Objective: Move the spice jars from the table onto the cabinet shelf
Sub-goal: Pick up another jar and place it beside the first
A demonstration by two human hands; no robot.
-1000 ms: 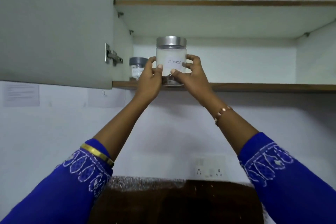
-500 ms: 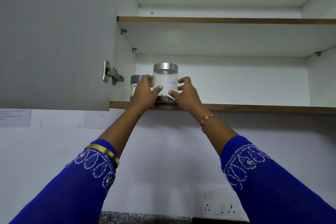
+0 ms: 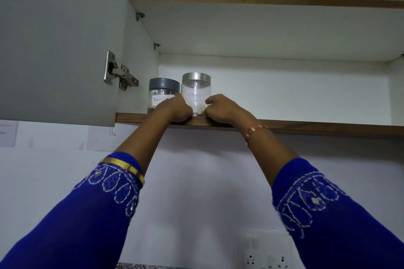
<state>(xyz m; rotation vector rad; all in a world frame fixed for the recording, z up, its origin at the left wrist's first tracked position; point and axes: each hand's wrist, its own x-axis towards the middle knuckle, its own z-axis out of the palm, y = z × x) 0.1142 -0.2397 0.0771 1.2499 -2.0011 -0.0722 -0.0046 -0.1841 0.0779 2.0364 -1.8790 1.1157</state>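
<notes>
A clear jar labelled "Cloves" with a silver lid stands on the lower cabinet shelf, near its front edge. My left hand and my right hand hold its lower part from either side, fingers curled, and they hide the jar's base. Just left of it, against the cabinet side wall, stands a second clear jar with a grey lid and a label starting "Black". My left hand covers part of that label.
The cabinet door hangs open at the left, its metal hinge close to the jars. An upper shelf runs above. The lower shelf extends to the right. A wall socket sits below on the white wall.
The Cloves jar has gone from held at the shelf's edge to standing on the shelf beside the grey-lidded jar. Both hands slid down to its base. The camera tilted up and came closer.
</notes>
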